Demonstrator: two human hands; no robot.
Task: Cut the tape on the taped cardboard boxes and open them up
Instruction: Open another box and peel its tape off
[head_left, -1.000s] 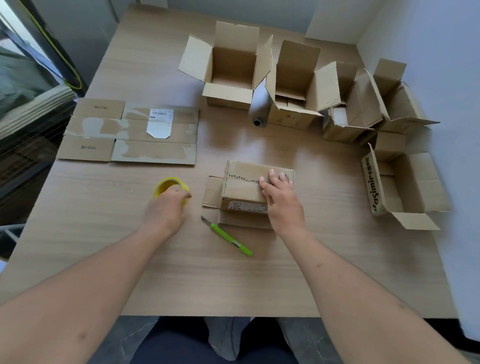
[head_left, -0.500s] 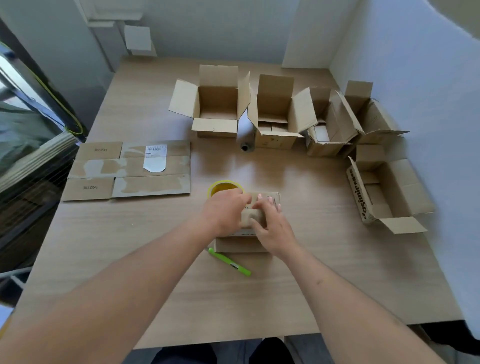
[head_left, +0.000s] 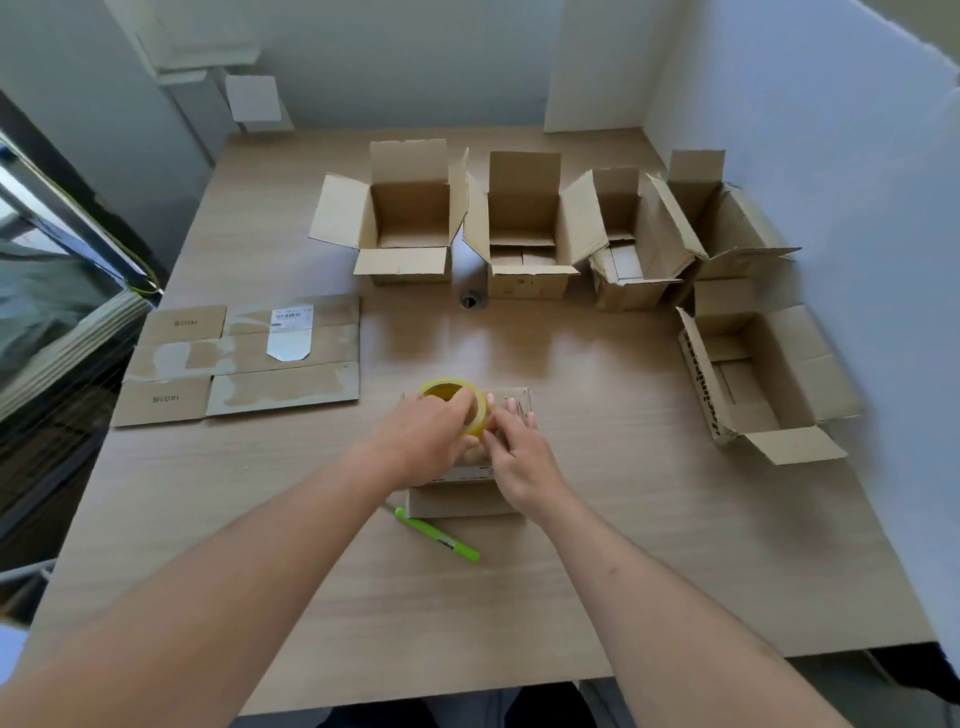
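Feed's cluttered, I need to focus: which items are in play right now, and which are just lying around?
In play: left hand gripping yellow tape roll; right hand on small box; green cutter.
Lying about: open boxes; flattened cardboard.

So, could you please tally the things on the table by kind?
Open cardboard boxes: 5
Box under the hands: 1
Flattened cardboard: 1
Yellow tape roll: 1
Green cutter: 1
Grey roll: 1
Total: 10

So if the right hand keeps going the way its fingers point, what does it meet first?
Probably the tape roll in the left hand; the right hand already looks close to touching it, though depth is unclear.
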